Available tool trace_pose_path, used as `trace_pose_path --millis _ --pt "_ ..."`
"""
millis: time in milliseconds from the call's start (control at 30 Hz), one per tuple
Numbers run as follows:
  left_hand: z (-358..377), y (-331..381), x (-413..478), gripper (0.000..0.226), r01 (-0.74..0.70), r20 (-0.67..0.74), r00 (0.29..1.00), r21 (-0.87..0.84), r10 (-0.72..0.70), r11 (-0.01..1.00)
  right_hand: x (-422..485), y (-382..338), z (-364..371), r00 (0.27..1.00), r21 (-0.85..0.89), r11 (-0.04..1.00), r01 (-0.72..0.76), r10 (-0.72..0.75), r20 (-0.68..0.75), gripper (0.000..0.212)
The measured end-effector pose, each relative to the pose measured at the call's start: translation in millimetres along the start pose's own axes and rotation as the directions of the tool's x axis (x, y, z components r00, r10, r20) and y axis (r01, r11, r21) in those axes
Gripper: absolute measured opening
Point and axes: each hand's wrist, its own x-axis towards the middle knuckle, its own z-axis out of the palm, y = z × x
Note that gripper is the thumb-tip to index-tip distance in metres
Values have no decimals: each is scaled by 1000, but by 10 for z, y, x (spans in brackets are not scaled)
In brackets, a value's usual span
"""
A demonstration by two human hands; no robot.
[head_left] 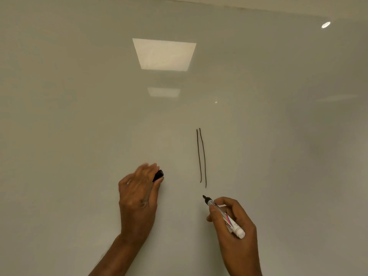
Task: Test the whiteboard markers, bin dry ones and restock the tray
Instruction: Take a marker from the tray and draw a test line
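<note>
Here, seen from a head-worn camera, two bare hands are raised in front of a glossy whiteboard (79, 116) that fills nearly the whole view.

The right hand (235, 222), low and right of centre, is closed around an uncapped marker (224, 216), pinching the barrel between thumb and fingers. The marker has a white body with a coloured printed label. Its long axis runs on a diagonal: the dark writing tip points up and to the left, toward the board, and the rounded white back end points down and to the right, sticking out past the knuckles. The tip sits just below two marks on the board; whether it touches the surface cannot be told.

Those marks are two thin dark lines (201, 156), drawn nearly vertical and close side by side, the right one ending slightly lower than the left.

The left hand (139, 194), left of centre and well apart from the right, shows its back to the camera. Its fingers are curled and close together around a short black cap (158, 175), which pokes out at the fingertips and points up and to the right.

The board's shiny surface mirrors a bright rectangular ceiling light panel (164, 54) above centre.
</note>
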Motion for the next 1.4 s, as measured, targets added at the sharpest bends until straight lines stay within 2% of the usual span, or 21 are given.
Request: trace_pose_path --millis 67,100,167,233,333,433,533,600,800,1067,1200,1400 --pt "-167 180 -114 26 250 50 968 -171 -245 953 -146 -166 54 998 53 998 -23 20 67 8" --pt "-249 265 -147 28 381 97 925 -238 -368 894 -230 -218 83 993 79 996 -39 30 117 9" --pt "-383 375 -190 25 594 198 804 -333 -561 733 -376 -268 134 975 99 992 -74 52 215 15" --pt "-478 424 -228 19 720 291 687 -400 -666 567 -503 -300 196 956 91 991 -99 69 286 19" --pt "-600 447 -322 20 809 400 553 -468 -731 356 -664 -348 317 930 123 983 -134 82 360 17" --pt "-721 447 -427 21 837 504 415 -537 -758 102 -783 -356 422 916 140 976 -166 99 389 31" --pt "-840 423 -486 25 808 578 334 -583 -745 -90 -852 -364 502 902 143 974 -177 103 419 35" --pt "-906 418 -524 29 792 614 296 -586 -732 -170 -896 -343 556 893 150 971 -187 104 438 32" --pt "-1105 410 -610 35 752 639 239 -598 -731 -278 -1027 -305 697 878 151 969 -195 104 467 29" --pt "-1262 325 -739 33 745 667 193 -577 -720 -335 -1148 -300 850 857 170 953 -253 139 496 26" --pt "-1364 273 -831 31 701 683 162 -588 -713 -403 -1256 -239 928 844 158 947 -278 162 511 27" --pt "-1440 245 -957 29 724 668 141 -573 -731 -384 -1343 -180 1013 842 169 935 -312 190 505 27"
